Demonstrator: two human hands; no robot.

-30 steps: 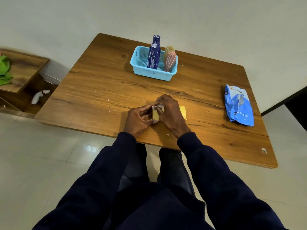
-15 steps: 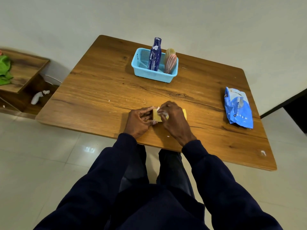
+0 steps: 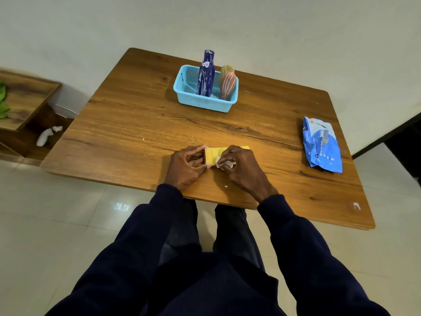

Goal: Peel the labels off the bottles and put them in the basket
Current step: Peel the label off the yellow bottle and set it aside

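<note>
You face no readable text; white print on the crinkled blue plastic packet (image 3: 322, 144) is too small to make out.

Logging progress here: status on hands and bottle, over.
Left hand grips yellow bottle, on its side. Right hand pinches white label scrap. Nothing between hands and basket.

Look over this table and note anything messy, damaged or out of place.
Small white scraps litter the table around the yellow bottle, likely label bits. The blue bottle and pink bottle in the basket carry white streaks, seemingly leftover label residue. Nothing looks spilled.
</note>
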